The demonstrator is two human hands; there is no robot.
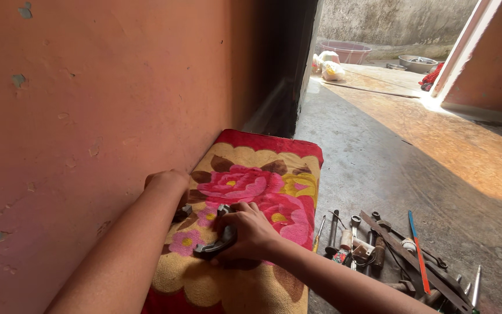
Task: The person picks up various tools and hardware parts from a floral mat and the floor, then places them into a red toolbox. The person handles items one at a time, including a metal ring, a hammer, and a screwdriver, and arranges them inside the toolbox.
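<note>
Pressing a dark curved metal part [216,244] flat onto the floral cushion [274,174] at lower centre of the frame, the right hand [250,232] has its grip closed over it, seemingly to steady it, while the left hand [167,183], beside the orange wall [88,116], hides its grip, and hand tools [390,247] lie on the concrete floor [379,163] at lower right.

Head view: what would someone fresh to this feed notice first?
Probably the bright floral mat lying against the orange wall, with both hands on it. The right hand grips a dark curved metal part; the left hand presses down by the wall. To the right, a scatter of hand tools lies on the concrete floor.
</note>
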